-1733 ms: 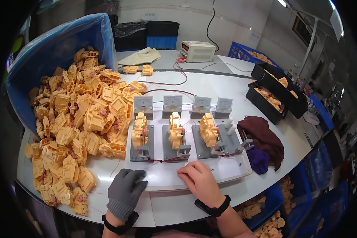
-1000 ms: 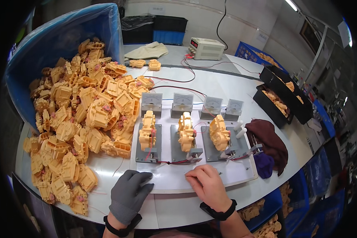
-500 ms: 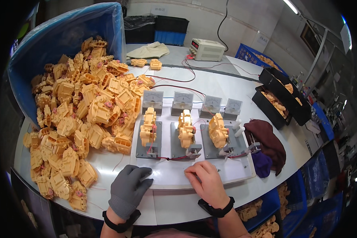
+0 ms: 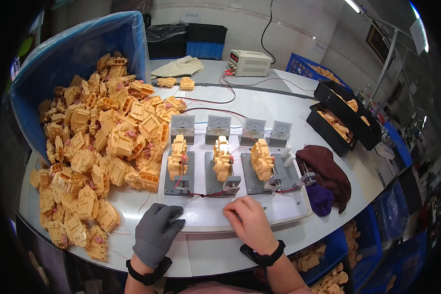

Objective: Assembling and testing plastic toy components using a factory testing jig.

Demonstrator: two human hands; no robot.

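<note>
My left hand (image 4: 157, 230), in a grey knit glove, rests at the front left of a white test board (image 4: 208, 223). Its thumb stands apart from loosely bent fingers, and nothing is in it. Bare and relaxed, my right hand (image 4: 250, 223) lies over the board's front edge, its fingers slightly curled and the thumb a little apart, holding nothing visible. Beyond the hands, three yellow plastic housings stand upright in grey fixtures: a left housing (image 4: 178, 158), a middle housing (image 4: 221, 159) and a right housing (image 4: 261, 160). Red and black wires run along the fixtures' fronts.
Several analog meters (image 4: 218, 128) stand behind the fixtures. A heap of yellow housings (image 4: 100, 132) spills from a blue lined bin (image 4: 142, 49) at left. A power supply (image 4: 250, 63) stands at the back. Dark cloth (image 4: 326, 171) and black trays (image 4: 330, 127) lie at right.
The whole view has shifted slightly, so the bench sits a little further left in it. Both hands keep nearly the same pose and place by the board's front edge.
</note>
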